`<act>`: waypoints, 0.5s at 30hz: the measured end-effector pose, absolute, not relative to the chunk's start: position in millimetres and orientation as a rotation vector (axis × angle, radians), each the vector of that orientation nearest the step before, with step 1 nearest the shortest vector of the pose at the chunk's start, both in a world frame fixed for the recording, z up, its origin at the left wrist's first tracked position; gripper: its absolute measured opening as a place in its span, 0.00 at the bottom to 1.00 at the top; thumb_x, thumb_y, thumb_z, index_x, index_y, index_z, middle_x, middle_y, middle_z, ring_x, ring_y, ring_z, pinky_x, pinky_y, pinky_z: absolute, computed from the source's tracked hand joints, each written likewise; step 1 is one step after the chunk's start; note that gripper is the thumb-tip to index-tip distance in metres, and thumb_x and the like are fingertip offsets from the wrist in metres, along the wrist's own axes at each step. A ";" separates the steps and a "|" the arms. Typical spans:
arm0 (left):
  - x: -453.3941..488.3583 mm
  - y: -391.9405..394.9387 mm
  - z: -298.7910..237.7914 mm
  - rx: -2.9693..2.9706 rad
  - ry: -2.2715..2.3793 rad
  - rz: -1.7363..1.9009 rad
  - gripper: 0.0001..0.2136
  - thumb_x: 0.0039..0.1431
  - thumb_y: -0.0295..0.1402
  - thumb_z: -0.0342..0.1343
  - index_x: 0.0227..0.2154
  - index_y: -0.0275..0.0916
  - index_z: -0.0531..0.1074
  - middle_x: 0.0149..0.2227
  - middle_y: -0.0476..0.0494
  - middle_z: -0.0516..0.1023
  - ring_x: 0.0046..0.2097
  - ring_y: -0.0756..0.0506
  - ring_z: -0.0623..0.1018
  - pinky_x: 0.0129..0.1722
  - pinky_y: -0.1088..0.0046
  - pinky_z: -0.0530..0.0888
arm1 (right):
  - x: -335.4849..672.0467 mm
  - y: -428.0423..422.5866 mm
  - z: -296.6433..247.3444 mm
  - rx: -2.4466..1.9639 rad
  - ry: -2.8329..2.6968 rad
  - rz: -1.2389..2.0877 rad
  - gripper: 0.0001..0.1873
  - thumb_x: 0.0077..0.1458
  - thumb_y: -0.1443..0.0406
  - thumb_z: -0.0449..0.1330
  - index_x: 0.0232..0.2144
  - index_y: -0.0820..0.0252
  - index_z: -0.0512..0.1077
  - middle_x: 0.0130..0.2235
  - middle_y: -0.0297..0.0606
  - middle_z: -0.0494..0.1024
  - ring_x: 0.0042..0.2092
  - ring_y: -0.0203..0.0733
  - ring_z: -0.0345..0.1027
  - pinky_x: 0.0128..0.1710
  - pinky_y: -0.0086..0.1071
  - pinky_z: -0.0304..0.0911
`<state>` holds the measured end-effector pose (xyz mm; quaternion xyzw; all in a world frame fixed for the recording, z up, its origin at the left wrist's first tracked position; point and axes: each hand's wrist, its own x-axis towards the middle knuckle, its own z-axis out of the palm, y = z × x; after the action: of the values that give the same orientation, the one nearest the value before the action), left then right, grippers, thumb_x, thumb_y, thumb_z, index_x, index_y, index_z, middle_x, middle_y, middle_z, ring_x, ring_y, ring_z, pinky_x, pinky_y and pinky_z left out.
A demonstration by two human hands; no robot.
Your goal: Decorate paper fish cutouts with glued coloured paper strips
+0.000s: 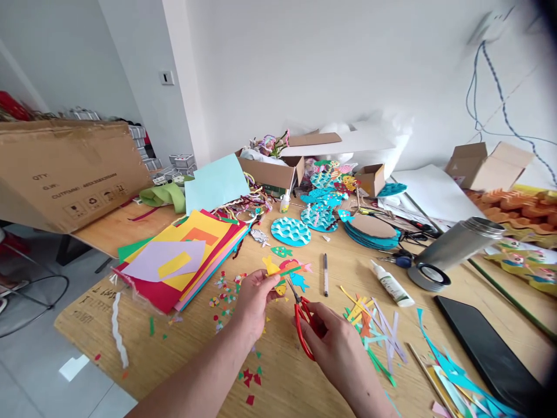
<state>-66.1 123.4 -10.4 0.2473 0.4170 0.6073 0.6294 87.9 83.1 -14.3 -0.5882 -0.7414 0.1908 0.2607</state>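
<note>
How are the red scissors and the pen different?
The red scissors are up in the right hand, while the pen lies on the wooden table with no hand on it.
The scissors have red looped handles and two metal blades, but the pen is one straight stick.
The scissors are bright red and metal-coloured; the pen is dark and greyish.
Both are hand tools.

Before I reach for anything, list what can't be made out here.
In the head view:
Red scissors: handles partly covered by the right hand.
Paper strip: gripped part covered by the left hand.
White bottle: label print too small to read.
Large cardboard box: left end cut off by the picture's edge.
</note>
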 end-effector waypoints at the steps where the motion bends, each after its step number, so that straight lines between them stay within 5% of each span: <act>1: -64.7 122.2 -10.0 0.595 0.958 1.379 0.11 0.39 0.35 0.67 0.25 0.34 0.75 0.27 0.46 0.75 0.27 0.50 0.73 0.29 0.75 0.72 | 87.6 83.0 -15.0 -1.603 -1.993 0.519 0.12 0.57 0.58 0.54 0.34 0.58 0.72 0.22 0.33 0.72 0.24 0.38 0.66 0.24 0.28 0.57; 15: -62.1 121.5 -13.4 0.673 1.078 1.381 0.10 0.41 0.36 0.64 0.25 0.34 0.75 0.24 0.46 0.75 0.27 0.50 0.72 0.29 0.74 0.72 | 86.7 82.5 -15.7 -1.644 -2.011 0.523 0.11 0.57 0.59 0.53 0.36 0.57 0.72 0.24 0.34 0.72 0.26 0.39 0.67 0.27 0.29 0.57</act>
<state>-62.1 121.5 -13.4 0.2892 0.4635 0.5935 0.5910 86.7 82.5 -15.7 -0.6017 -0.7361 0.1914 0.2438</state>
